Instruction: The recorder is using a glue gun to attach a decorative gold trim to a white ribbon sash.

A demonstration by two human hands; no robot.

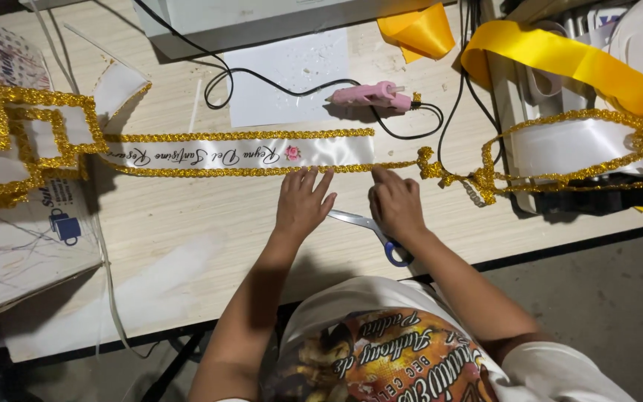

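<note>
A long white satin sash [262, 154] with black script, a small pink rose print and gold glitter braid along both edges lies flat across the wooden table [187, 238]. My left hand [303, 201] rests with fingers spread, fingertips touching the sash's lower gold braid [210, 171]. My right hand [394, 202] presses its fingertips on the braid at the sash's right end, where the loose braid runs on to the right. Scissors with blue handles [372, 232] lie under my right wrist.
A pink glue gun [370, 94] with a black cord lies behind the sash on white paper [284, 74]. More braided white sash [574, 145] and yellow ribbon [560, 59] pile up at right. Gold-trimmed sash pieces [24, 134] lie at left over a cardboard sheet [16, 246].
</note>
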